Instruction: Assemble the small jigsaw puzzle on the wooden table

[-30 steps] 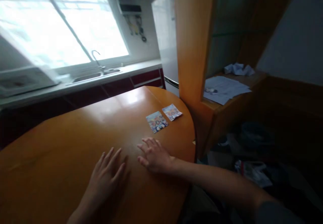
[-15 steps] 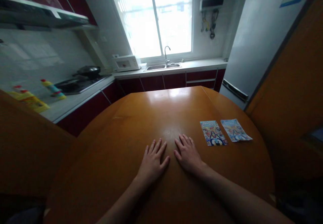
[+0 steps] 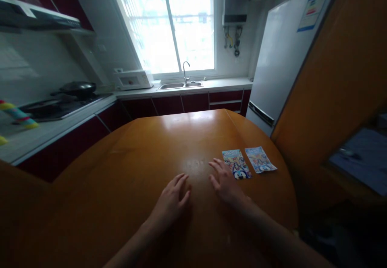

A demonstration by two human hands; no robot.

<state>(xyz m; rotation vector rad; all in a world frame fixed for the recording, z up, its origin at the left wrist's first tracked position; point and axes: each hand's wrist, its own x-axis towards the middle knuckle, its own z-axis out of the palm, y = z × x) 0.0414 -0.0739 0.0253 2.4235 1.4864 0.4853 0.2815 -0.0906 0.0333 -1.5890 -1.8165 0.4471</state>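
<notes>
My left hand (image 3: 171, 197) is over the wooden table (image 3: 145, 151), fingers loosely bent and holding nothing. My right hand (image 3: 225, 182) hovers beside two colourful printed sheets, its fingers apart and nothing in them. The nearer printed sheet (image 3: 236, 163), with a blue and white cartoon figure at its bottom edge, lies just past my right hand, which overlaps its left edge in view. To the right of it lies a paler printed sheet (image 3: 260, 160) with a similar picture and a slightly curled edge.
Beyond the table run a counter with a sink (image 3: 181, 85), a microwave (image 3: 134, 79) and a stove holding a black pan (image 3: 78, 88). A bottle (image 3: 18, 115) stands on the left counter. The fridge (image 3: 276, 58) rises at the right.
The view has turned to the right, so everything sits further left. Both hands have lifted from lying flat on the table, and my right hand is closer to the sheets.
</notes>
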